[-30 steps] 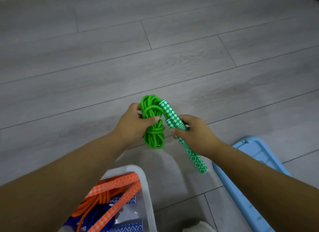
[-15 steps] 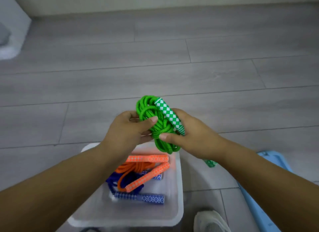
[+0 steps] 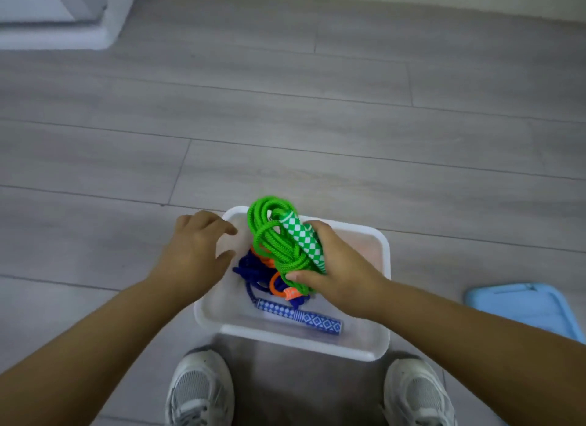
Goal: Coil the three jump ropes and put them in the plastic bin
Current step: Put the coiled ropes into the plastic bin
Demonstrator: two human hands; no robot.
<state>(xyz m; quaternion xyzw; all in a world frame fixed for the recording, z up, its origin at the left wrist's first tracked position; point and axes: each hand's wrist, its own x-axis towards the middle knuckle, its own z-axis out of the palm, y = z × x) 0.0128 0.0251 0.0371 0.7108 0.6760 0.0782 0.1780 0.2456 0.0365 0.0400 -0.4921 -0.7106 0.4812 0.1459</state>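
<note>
The coiled green jump rope (image 3: 276, 244) hung over the white plastic bin (image 3: 385, 267). On my feed the right hand (image 3: 336, 267) gripped it, thumb and fingers curled round the bundle and its checked green-and-white handle (image 3: 302, 237). I could not tell whether the coil touched the ropes beneath. Inside the bin lay the blue rope (image 3: 250, 271) with its patterned handle (image 3: 304, 317), tangled with the orange rope (image 3: 276, 286). The left hand (image 3: 196, 251) hovered at the bin's far left corner, fingers loosely spread and holding nothing. Two grey shoes (image 3: 199, 390) stood just beside the bin's near wall. A light blue lid (image 3: 523, 308) lay on the grey floor (image 3: 285, 124) to the right.
</note>
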